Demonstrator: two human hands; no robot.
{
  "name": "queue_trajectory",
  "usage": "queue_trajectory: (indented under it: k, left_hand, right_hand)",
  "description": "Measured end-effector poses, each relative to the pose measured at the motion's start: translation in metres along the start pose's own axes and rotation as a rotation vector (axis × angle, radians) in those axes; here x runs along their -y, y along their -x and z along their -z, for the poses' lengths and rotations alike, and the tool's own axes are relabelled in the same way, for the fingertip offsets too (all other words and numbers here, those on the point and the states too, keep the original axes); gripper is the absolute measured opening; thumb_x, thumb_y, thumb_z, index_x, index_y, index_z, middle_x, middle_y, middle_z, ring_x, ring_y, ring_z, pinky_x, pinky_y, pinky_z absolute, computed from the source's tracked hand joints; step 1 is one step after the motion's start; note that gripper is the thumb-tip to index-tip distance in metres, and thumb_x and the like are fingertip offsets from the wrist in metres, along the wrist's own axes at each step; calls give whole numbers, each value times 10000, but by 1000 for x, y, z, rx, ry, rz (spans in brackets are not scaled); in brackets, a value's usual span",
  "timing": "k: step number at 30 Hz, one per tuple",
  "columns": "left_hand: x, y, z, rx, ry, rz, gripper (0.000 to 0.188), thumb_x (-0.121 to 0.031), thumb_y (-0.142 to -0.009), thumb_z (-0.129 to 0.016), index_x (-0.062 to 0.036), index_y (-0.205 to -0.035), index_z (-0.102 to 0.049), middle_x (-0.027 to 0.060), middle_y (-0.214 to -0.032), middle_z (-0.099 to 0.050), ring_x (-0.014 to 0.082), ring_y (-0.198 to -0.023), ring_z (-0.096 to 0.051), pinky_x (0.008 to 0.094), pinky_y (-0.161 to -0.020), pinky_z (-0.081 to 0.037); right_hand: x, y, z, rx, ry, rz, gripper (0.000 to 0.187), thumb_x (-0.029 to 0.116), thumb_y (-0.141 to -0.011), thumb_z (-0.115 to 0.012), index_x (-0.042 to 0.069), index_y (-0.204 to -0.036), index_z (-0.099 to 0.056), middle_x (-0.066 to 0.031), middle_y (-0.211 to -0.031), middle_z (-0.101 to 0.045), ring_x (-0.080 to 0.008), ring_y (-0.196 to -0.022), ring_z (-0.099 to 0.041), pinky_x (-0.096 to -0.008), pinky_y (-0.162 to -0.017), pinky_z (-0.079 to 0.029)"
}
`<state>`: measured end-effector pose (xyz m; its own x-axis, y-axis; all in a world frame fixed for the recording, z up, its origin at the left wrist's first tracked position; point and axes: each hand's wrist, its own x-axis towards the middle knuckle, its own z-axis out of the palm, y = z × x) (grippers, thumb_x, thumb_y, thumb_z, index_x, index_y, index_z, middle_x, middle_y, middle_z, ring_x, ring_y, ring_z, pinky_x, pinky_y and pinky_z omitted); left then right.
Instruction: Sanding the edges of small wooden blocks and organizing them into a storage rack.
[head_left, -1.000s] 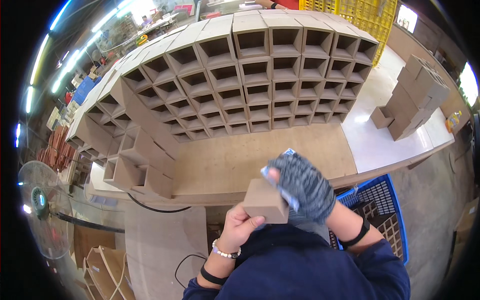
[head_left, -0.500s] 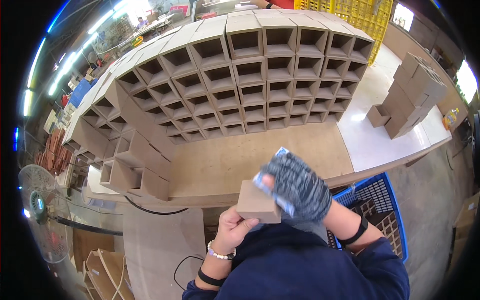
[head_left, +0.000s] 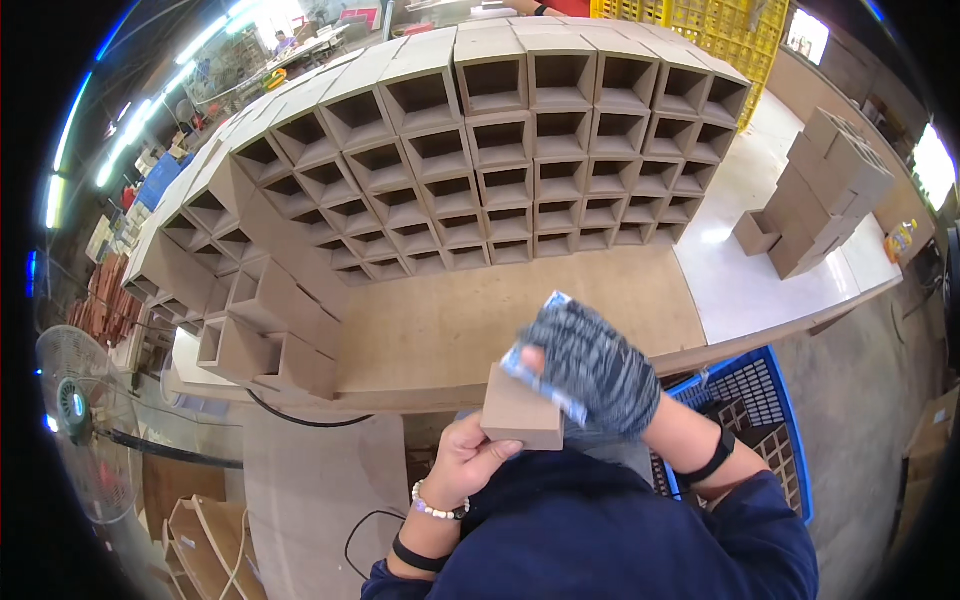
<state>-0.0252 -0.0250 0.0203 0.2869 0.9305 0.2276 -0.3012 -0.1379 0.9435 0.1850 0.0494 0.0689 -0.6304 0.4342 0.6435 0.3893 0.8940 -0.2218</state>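
Observation:
My left hand (head_left: pixel 468 458) grips a small brown board box (head_left: pixel 522 420) by its near left corner, thumb along its side. My right hand (head_left: pixel 595 372), in a grey knitted glove with a bare thumb tip, is closed on a flat blue-and-white piece (head_left: pixel 560 396). That piece lies against the box's upper right side. Its exact kind is unclear, and the glove covers most of it. Both hands are in front of my body, just off the table's near edge.
A wooden worktable (head_left: pixel 440 330) carries a wall of stacked open boxes (head_left: pixel 500 132). More boxes (head_left: pixel 830 200) stand at the right, near a yellow-labelled bottle (head_left: pixel 900 240). A blue crate (head_left: pixel 790 430) sits below right. A fan (head_left: pixel 75 405) stands at left.
The box has shifted slightly right and down with my left hand. My right hand and the blue-and-white piece have moved slightly left, still against the box.

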Motion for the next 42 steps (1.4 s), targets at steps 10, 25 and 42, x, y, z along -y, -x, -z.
queue_trajectory:
  k: [10,25,42]
  left_hand:
    - [5,-5,3,-76,89,7,288,-9,-855,-616,32,-1133,-556,74,-1050,-640,124,-962,-583,289,-863,-457]
    - [9,-3,3,-34,522,9,395,-43,-844,-632,26,-1214,-513,113,-1194,-584,192,-1115,-540,352,-976,-396]
    - [3,-2,3,-46,450,0,370,-30,-864,-601,17,-1218,-502,100,-1188,-585,172,-1106,-539,343,-969,-403]
  right_hand:
    - [32,0,10,67,35,-25,453,168,-842,-515,144,-1293,-478,-97,-1279,-526,-294,-1179,-503,-477,-1051,-321]
    - [15,0,19,-75,0,-72,483,157,-804,-573,156,-1280,-490,-127,-1250,-539,-316,-1160,-504,-463,-1036,-333]
    - [22,-5,15,66,39,-14,395,109,-820,-545,81,-1213,-526,-129,-1182,-571,-307,-1084,-548,-483,-986,-375]
